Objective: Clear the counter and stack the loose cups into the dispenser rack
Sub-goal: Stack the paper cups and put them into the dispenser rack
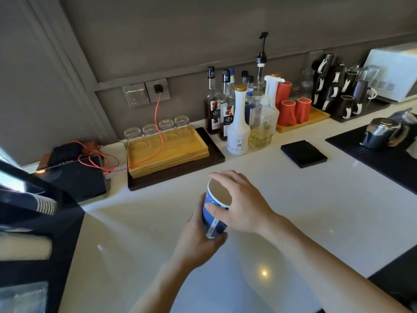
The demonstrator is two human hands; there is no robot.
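Observation:
A blue paper cup [214, 219] with a white label is held above the white counter [316, 199], tilted with its mouth facing up and away. My left hand [198, 240] wraps around its lower part from below. My right hand [241, 204] grips its rim and upper side from the right. At the left edge stands the dark dispenser rack [33, 222], where stacked cups with striped rims [46, 205] lie in one slot.
Upturned glasses [158, 129] stand on wooden trays [167, 152] at the back. Syrup bottles [239, 114], orange cups [293, 109], a black mug rack [334, 86], a black square pad [303, 153], a metal jug [381, 132] on a black mat and a red cable [135, 141] line the rear.

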